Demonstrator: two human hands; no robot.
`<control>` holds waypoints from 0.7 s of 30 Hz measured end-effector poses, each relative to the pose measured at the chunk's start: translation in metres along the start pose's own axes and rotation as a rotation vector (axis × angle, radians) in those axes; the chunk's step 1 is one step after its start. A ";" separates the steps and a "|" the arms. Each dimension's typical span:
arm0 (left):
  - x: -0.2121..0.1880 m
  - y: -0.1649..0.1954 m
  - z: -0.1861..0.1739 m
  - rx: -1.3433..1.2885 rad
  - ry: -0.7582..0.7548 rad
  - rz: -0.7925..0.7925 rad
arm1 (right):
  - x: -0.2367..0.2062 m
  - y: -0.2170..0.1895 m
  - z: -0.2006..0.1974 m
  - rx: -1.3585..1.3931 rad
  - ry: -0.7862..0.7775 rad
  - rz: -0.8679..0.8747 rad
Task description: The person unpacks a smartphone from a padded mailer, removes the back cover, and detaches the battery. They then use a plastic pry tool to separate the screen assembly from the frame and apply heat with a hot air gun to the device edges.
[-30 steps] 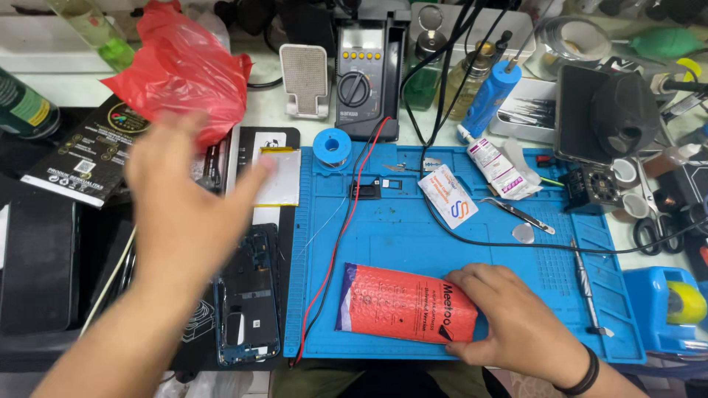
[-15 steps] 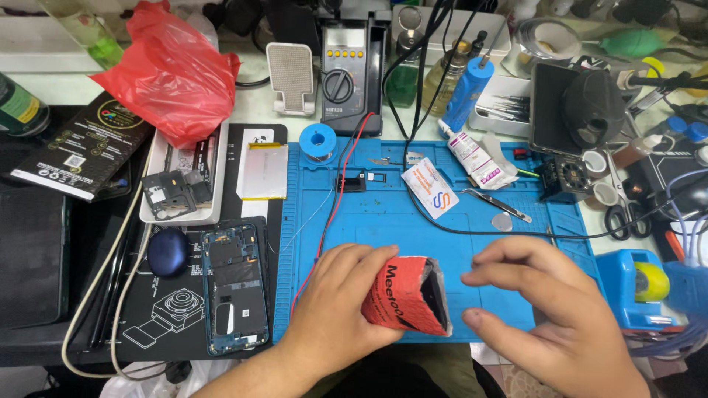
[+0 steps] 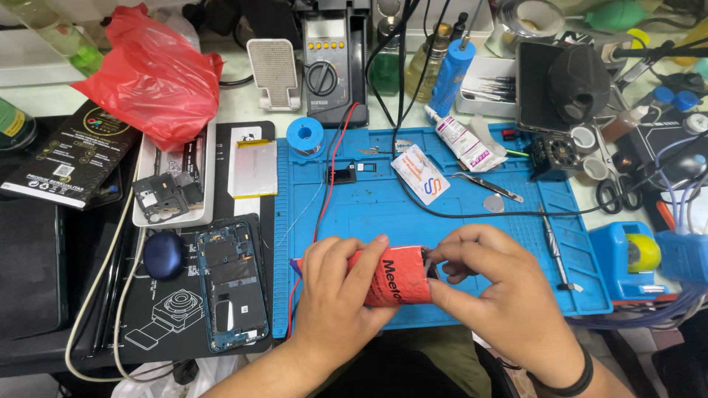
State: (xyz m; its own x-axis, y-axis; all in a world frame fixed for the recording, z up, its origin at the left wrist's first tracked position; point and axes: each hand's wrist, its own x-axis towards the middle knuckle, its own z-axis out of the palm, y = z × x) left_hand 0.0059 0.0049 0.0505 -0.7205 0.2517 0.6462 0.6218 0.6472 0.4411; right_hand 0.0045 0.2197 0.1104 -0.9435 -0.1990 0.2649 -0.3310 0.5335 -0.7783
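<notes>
left hand (image 3: 335, 295) wraps one glossy red pouch (image 3: 389, 278), soft, rolled | right hand (image 3: 501, 295) pinches its open end; both hands clamped on it | pouch held just above near edge of ribbed blue rubber mat (image 3: 442, 221) | one opened phone (image 3: 230, 284), circuitry bare, left of mat | one crinkled red plastic bag (image 3: 151, 74) far left

Bench (image 3: 243, 103): pale top, cluttered to its far edge.
Mat (image 3: 472, 221): blue, centred near the front edge.
Left side: black mat (image 3: 158, 309), dark.
Light: bright, even, overhead.
</notes>
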 end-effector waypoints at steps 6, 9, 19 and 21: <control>-0.002 -0.001 0.001 0.004 -0.034 0.016 | -0.001 0.013 0.003 0.020 -0.032 0.014; 0.000 0.001 -0.001 0.014 -0.070 0.010 | 0.001 0.023 0.003 0.061 -0.005 0.024; 0.014 0.007 -0.007 -0.028 -0.132 -0.043 | -0.010 0.028 -0.007 0.427 0.017 0.342; 0.015 0.006 -0.007 -0.040 -0.150 -0.041 | -0.010 0.031 -0.006 0.534 0.054 0.314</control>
State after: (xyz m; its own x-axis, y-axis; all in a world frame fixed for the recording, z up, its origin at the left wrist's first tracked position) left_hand 0.0005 0.0074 0.0670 -0.7816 0.3317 0.5283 0.6001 0.6308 0.4919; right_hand 0.0040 0.2434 0.0872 -0.9988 -0.0494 -0.0056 0.0020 0.0723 -0.9974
